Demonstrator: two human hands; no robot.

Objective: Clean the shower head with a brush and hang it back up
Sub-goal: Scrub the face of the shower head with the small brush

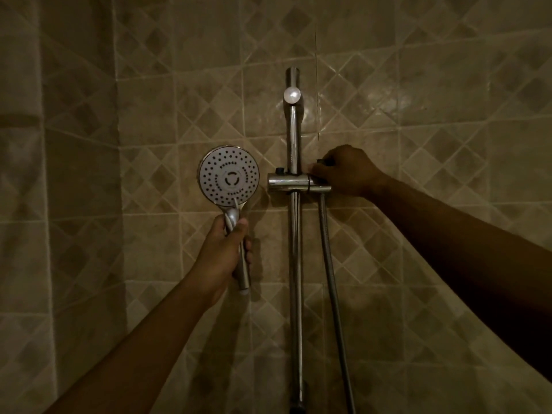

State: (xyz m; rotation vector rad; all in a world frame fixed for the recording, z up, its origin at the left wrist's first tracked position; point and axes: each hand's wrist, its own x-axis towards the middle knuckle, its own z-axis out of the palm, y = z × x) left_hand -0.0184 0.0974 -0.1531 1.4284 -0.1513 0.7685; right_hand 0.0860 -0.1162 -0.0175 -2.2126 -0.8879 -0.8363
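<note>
Head view: left hand [227, 252] grips shower head [229, 175] handle, at 9 o'clock of holder [294, 183]. Right hand [346, 171] clasps holder. No brush visible. Step looks like rehanging; next: seat handle in holder.

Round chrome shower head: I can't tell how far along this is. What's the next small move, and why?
Probably carry the round chrome shower head, gripped by its handle in the left hand, rightward toward the chrome holder on the vertical steel rail. It is off the holder, and the right hand steadies that holder.
</note>
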